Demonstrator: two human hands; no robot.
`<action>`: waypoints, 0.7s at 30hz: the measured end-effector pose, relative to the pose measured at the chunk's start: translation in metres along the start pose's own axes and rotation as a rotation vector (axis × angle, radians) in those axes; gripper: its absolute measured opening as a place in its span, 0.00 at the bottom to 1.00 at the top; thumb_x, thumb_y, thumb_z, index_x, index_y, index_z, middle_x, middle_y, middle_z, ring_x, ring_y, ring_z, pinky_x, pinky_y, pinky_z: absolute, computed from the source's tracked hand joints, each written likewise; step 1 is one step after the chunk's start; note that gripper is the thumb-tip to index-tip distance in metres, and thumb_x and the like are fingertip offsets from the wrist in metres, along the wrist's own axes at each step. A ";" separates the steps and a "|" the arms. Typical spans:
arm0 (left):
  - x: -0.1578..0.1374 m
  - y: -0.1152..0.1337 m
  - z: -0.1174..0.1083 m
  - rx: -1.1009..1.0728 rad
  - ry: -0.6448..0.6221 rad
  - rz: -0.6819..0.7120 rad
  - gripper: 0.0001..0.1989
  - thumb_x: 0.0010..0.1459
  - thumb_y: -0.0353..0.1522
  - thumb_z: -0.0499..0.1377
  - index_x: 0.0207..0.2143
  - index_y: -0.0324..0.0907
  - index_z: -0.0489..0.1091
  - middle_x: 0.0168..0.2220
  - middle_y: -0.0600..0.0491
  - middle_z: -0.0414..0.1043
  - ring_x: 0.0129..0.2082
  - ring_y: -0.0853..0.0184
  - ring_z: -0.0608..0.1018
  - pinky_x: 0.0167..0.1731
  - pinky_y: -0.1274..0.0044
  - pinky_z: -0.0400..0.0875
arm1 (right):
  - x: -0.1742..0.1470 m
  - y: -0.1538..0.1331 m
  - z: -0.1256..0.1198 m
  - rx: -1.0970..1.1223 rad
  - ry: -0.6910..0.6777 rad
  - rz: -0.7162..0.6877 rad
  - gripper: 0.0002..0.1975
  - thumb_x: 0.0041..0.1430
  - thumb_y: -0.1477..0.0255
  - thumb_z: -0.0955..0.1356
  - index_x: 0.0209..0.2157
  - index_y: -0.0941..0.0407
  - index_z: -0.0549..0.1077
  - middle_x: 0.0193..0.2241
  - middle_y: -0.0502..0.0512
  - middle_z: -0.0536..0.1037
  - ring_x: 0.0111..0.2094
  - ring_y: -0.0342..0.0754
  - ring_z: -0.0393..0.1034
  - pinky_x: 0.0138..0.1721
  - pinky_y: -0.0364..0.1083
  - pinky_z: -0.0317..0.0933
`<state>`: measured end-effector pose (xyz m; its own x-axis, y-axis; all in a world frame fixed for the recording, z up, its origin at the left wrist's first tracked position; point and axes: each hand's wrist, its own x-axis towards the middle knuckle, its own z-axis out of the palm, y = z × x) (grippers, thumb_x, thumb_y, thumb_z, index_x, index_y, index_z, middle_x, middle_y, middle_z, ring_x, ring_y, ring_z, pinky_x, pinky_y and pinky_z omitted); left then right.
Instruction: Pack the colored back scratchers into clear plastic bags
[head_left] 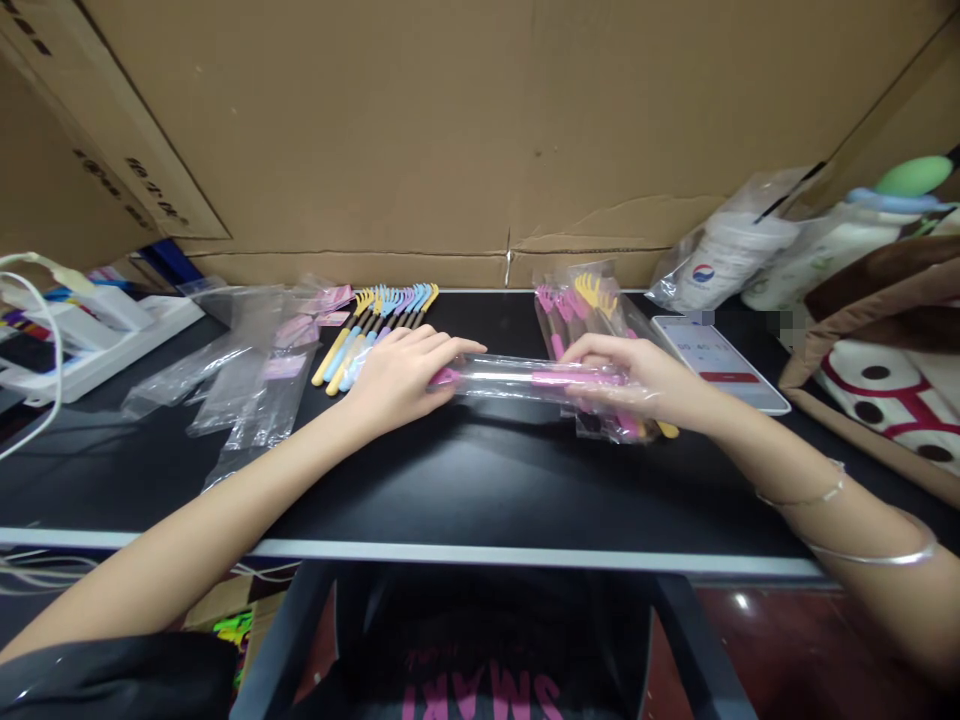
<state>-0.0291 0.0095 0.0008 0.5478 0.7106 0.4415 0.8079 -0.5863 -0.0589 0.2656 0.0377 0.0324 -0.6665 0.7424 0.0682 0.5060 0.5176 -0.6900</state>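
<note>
L hand (409,372) & R hand (619,362) half-curled, gripping bagged pink scratcher (555,379), Pepsi-logo cup (727,262) behind it to R, "SMART" cloth (480,680) below.

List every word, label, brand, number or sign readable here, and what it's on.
"SMART", pink, on the dark top; smaller lettering above is unreadable.
Round red-white-blue Pepsi logo on the cup.
Phone digits: too blurred.
Cardboard characters: too blurred.
Pink labels: too small to read.
</note>
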 end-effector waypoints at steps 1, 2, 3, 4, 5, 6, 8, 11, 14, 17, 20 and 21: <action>0.000 0.000 -0.001 0.008 0.000 -0.007 0.18 0.60 0.32 0.55 0.53 0.45 0.67 0.42 0.52 0.75 0.43 0.61 0.75 0.40 0.71 0.64 | -0.001 -0.001 -0.003 0.029 -0.015 0.012 0.17 0.57 0.56 0.68 0.40 0.54 0.69 0.28 0.52 0.78 0.28 0.47 0.73 0.29 0.46 0.64; 0.000 -0.001 -0.002 0.016 -0.001 -0.013 0.18 0.60 0.32 0.55 0.53 0.45 0.67 0.43 0.51 0.75 0.43 0.61 0.75 0.40 0.71 0.64 | -0.002 -0.002 -0.005 0.050 -0.026 0.020 0.18 0.57 0.55 0.68 0.40 0.54 0.69 0.27 0.52 0.78 0.28 0.48 0.73 0.29 0.47 0.64; 0.000 -0.001 -0.002 0.023 -0.003 -0.018 0.18 0.60 0.33 0.54 0.53 0.45 0.67 0.43 0.51 0.75 0.43 0.61 0.75 0.39 0.72 0.64 | -0.003 -0.003 -0.008 0.060 -0.033 0.026 0.18 0.57 0.55 0.68 0.41 0.54 0.69 0.28 0.53 0.78 0.28 0.48 0.73 0.29 0.47 0.65; 0.000 -0.002 -0.002 0.027 -0.006 -0.022 0.18 0.60 0.33 0.54 0.53 0.44 0.67 0.43 0.50 0.75 0.43 0.61 0.75 0.39 0.72 0.64 | -0.003 -0.003 -0.009 0.062 -0.034 0.030 0.18 0.57 0.54 0.68 0.41 0.53 0.69 0.28 0.53 0.78 0.29 0.49 0.73 0.30 0.48 0.65; -0.001 -0.002 -0.002 0.029 -0.010 -0.026 0.18 0.60 0.34 0.54 0.53 0.44 0.67 0.43 0.50 0.75 0.43 0.61 0.75 0.38 0.72 0.65 | -0.004 -0.003 -0.011 0.058 -0.033 0.033 0.19 0.57 0.53 0.68 0.41 0.53 0.69 0.29 0.54 0.79 0.29 0.50 0.74 0.30 0.49 0.66; -0.001 -0.003 -0.003 0.030 -0.015 -0.029 0.18 0.60 0.34 0.54 0.53 0.44 0.67 0.43 0.50 0.75 0.43 0.61 0.76 0.38 0.72 0.65 | -0.004 -0.002 -0.013 0.048 -0.034 0.037 0.19 0.56 0.53 0.68 0.41 0.52 0.69 0.29 0.54 0.79 0.30 0.50 0.74 0.31 0.49 0.66; -0.001 -0.003 -0.003 0.037 -0.026 -0.032 0.18 0.60 0.35 0.55 0.53 0.44 0.67 0.42 0.50 0.75 0.42 0.61 0.76 0.38 0.73 0.65 | -0.004 0.000 -0.016 0.020 -0.037 0.045 0.19 0.56 0.52 0.69 0.40 0.52 0.70 0.31 0.55 0.79 0.31 0.51 0.74 0.31 0.49 0.66; -0.001 -0.005 -0.004 0.053 -0.046 -0.037 0.18 0.61 0.36 0.55 0.53 0.45 0.67 0.42 0.50 0.76 0.42 0.61 0.77 0.38 0.73 0.65 | -0.003 0.007 -0.022 -0.006 -0.050 0.037 0.19 0.55 0.53 0.69 0.41 0.52 0.71 0.33 0.55 0.80 0.33 0.52 0.75 0.32 0.49 0.66; -0.001 -0.006 -0.005 0.058 -0.063 -0.042 0.18 0.61 0.37 0.56 0.53 0.46 0.67 0.42 0.51 0.76 0.41 0.61 0.77 0.38 0.73 0.66 | -0.002 0.014 -0.025 0.019 -0.073 0.024 0.18 0.56 0.54 0.69 0.42 0.51 0.71 0.34 0.54 0.80 0.33 0.51 0.74 0.33 0.48 0.66; -0.001 -0.007 -0.005 0.065 -0.071 -0.039 0.17 0.61 0.36 0.56 0.52 0.47 0.68 0.42 0.52 0.77 0.41 0.61 0.78 0.38 0.73 0.66 | 0.000 0.017 -0.024 0.060 -0.093 0.016 0.17 0.57 0.55 0.69 0.41 0.52 0.71 0.33 0.54 0.79 0.33 0.50 0.74 0.32 0.48 0.66; -0.002 -0.008 -0.003 0.059 -0.080 -0.034 0.16 0.61 0.35 0.56 0.51 0.47 0.69 0.42 0.53 0.77 0.41 0.61 0.78 0.39 0.73 0.67 | 0.001 0.016 -0.019 0.097 -0.132 0.020 0.17 0.58 0.56 0.68 0.40 0.54 0.70 0.33 0.55 0.79 0.33 0.49 0.74 0.32 0.48 0.66; -0.002 -0.009 -0.002 0.053 -0.084 -0.032 0.15 0.61 0.36 0.56 0.50 0.48 0.69 0.42 0.54 0.77 0.41 0.61 0.78 0.39 0.73 0.67 | 0.001 0.015 -0.017 0.109 -0.149 0.028 0.17 0.58 0.55 0.68 0.41 0.54 0.69 0.32 0.55 0.79 0.33 0.49 0.74 0.32 0.47 0.66</action>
<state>-0.0376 0.0124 0.0022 0.5357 0.7603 0.3675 0.8347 -0.5425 -0.0945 0.2815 0.0536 0.0341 -0.7307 0.6806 -0.0536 0.4686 0.4429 -0.7644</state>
